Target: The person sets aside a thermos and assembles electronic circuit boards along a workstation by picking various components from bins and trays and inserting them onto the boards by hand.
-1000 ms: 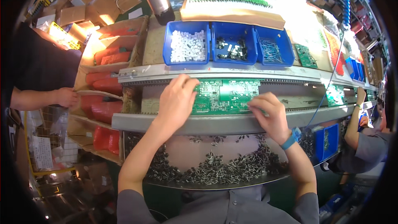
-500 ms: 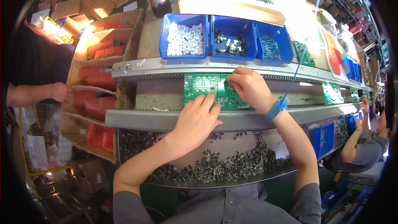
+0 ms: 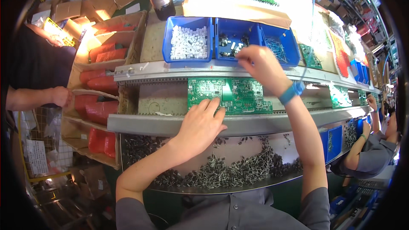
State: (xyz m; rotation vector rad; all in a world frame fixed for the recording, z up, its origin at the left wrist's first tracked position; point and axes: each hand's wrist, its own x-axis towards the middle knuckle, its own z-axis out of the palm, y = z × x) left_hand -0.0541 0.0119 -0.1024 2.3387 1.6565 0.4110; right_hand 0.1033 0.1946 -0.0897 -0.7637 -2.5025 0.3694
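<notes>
A green circuit board (image 3: 245, 96) lies across the rails of the track in front of me. The outstretched fingers of my left hand (image 3: 202, 121) rest on its near left edge, with the palm over the grey near rail. Raised above the far rail, my right hand (image 3: 262, 66) is at the front of the middle blue bin (image 3: 226, 22), which holds black and white parts. Its fingers curl loosely, apart from the thumb, and nothing shows between them. A blue band (image 3: 292, 92) circles that wrist.
White connectors (image 3: 189, 42) fill the left bin; thin-legged parts (image 3: 275, 50) lie in the right one. Loose black components (image 3: 230, 170) cover the tray before me. A carton of red-wrapped packs (image 3: 102, 113) stands left, beside another person's hand (image 3: 61, 96). A co-worker (image 3: 372, 153) sits right.
My right hand has left the circuit board and moved up and away to the middle bin's front. My left hand stays on the board.
</notes>
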